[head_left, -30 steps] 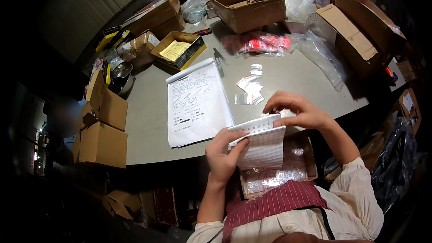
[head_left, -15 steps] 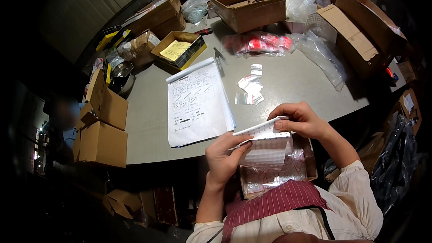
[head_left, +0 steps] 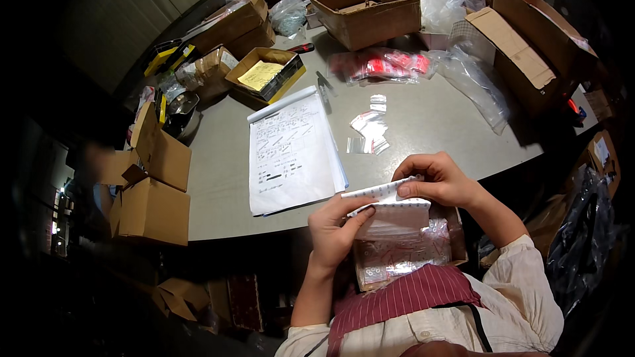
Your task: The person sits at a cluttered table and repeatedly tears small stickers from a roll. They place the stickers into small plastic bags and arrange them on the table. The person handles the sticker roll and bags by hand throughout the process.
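Observation:
Both hands hold a folded white sheet [head_left: 398, 216] printed with rows of small dark marks, like a sheet of labels. My left hand [head_left: 334, 228] pinches its left end between thumb and fingers. Curled over its upper right edge, my right hand [head_left: 436, 180] presses with the thumb on the front. Beneath the sheet sits an open cardboard box [head_left: 457, 235] containing small clear plastic bags [head_left: 403, 258], some with ring-shaped pieces showing. The sheet hides part of this box. On the table beyond my hands lie several small clear zip bags [head_left: 372, 125].
A paper pad with handwriting [head_left: 294, 152] lies left of the zip bags, beside a dark pen [head_left: 323, 86]. Cardboard boxes [head_left: 155, 208] stand at the left edge. Farther back are a box with yellow paper [head_left: 264, 76], red-and-clear packets [head_left: 390, 64] and a large box [head_left: 364, 10].
The sheet's front panel has folded upward and looks shorter, with more of the bags below it showing. My right thumb has shifted slightly left along the sheet.

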Demonstrator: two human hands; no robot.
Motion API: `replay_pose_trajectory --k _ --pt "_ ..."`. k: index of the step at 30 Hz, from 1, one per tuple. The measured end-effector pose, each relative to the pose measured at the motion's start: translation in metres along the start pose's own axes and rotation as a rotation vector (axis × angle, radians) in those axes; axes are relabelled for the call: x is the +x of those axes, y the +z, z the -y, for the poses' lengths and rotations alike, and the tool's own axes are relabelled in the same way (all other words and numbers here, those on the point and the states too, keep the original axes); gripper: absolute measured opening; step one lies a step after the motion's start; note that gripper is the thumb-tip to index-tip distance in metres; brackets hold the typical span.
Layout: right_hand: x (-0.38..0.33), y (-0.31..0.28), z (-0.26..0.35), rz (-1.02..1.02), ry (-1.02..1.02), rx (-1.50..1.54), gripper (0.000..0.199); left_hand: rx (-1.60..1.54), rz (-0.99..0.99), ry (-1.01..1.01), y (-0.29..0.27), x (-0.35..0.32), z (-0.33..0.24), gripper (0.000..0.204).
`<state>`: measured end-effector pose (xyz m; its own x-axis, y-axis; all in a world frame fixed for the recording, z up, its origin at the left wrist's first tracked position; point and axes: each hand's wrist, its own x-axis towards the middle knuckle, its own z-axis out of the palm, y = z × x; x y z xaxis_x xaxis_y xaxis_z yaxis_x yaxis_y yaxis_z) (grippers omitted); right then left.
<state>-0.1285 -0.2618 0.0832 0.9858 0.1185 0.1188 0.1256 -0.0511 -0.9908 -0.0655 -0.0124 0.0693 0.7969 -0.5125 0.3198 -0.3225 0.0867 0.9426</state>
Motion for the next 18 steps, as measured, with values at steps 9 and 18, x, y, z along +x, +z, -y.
replay_pose_trajectory --k 9,18 --pt "0.005 -0.005 -0.005 0.059 0.046 0.048 0.021 0.005 0.057 -0.003 -0.002 0.002 0.004 0.019" --pt "0.029 -0.014 -0.028 0.03 -0.042 -0.161 0.026 0.044 -0.048 -0.105 -0.006 0.007 0.028 0.017"
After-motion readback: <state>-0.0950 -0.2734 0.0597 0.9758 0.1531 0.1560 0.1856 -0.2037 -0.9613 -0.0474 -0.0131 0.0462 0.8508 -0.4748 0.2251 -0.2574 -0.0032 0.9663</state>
